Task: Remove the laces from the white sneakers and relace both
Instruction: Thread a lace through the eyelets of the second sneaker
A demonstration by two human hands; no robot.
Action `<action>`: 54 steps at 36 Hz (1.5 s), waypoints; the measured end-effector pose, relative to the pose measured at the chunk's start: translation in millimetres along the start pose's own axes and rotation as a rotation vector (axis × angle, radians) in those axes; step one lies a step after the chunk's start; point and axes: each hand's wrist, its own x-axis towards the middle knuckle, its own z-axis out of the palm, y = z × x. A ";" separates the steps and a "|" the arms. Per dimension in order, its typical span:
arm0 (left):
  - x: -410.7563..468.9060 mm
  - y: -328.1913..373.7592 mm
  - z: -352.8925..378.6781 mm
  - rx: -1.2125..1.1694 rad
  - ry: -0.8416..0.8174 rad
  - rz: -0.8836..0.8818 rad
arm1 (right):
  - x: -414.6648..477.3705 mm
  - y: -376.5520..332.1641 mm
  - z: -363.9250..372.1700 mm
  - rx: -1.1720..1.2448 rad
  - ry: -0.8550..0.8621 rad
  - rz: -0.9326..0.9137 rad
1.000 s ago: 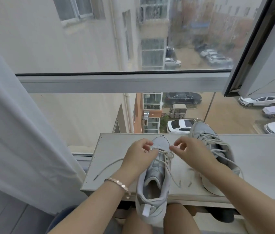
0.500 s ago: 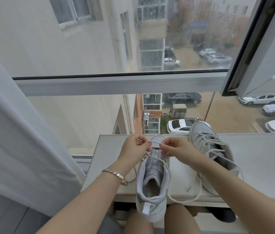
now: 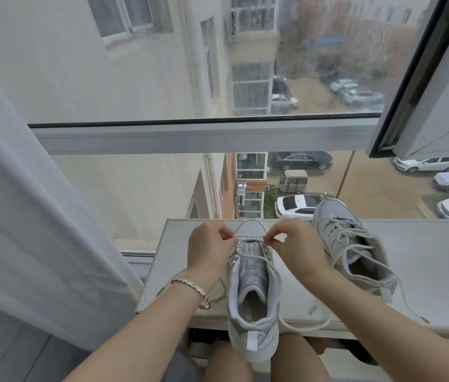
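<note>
head view. one sneaker (image 3: 253, 285) lies mid-frame, toe pointing far toward the window (image 3: 245, 78), heel hanging off the near edge of the counter (image 3: 424, 271) above the person's knees. left hand (image 3: 208, 249) has its fingers curled and pinches the lace (image 3: 248, 236) at the far left eyelets. right hand (image 3: 297, 249) pinches the same lace at the far right eyelets. the lace runs as a bar across the toe end between the two hands, with a few crossings just nearer; the lower eyelets look bare. one loose tail droops over the near counter edge on the right, and another passes left under the wrist with the bracelet (image 3: 190, 285). second sneaker (image 3: 350, 244) lies tilted just right of the right hand, loosely laced, its ends trailing near-right across the counter.

risks, as judged:
- uneven pull at the bar would leave one tail short, so not enough lace for the top eyelets.
- the heel overhangs, so a hard tug toward the body could tip the sneaker off the counter.
- the hanging tail could snag on a knee or the counter edge and jerk the pinch loose.
- tails of both sneakers lie close, so the wrong one could get grabbed or they could tangle.
- a twisted lace or a skipped eyelet is likely, since the hands hide the toe holes.
</note>
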 end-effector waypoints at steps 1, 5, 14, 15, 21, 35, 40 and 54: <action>-0.7 -0.8 1.2 -0.041 0.014 -0.022 | -0.1 -2.5 -0.6 0.007 0.002 -0.033; -4.1 -1.9 2.4 -0.250 0.015 -0.090 | -1.6 -21.6 -2.0 -0.054 -0.284 -0.109; -26.8 -9.9 0.9 -0.363 -0.169 -0.077 | -7.5 -34.4 3.0 -0.416 -0.473 -0.162; -29.4 -11.4 0.5 -0.377 -0.181 -0.085 | -8.7 -32.9 2.8 -0.376 -0.474 -0.159; -36.9 -17.3 -2.4 -0.422 -0.190 -0.140 | -15.3 -26.7 -0.2 -0.128 -0.446 -0.180; -41.8 -8.1 6.5 -0.117 -0.063 -0.029 | -45.4 -64.4 -21.3 0.584 -0.213 -0.296; -40.1 -12.2 7.2 -0.220 -0.106 -0.070 | -47.8 -59.7 -36.4 0.714 -0.367 -0.226; -16.8 -40.1 -42.9 -0.170 -0.362 -0.043 | -20.4 -8.9 -11.3 -0.055 -0.428 0.269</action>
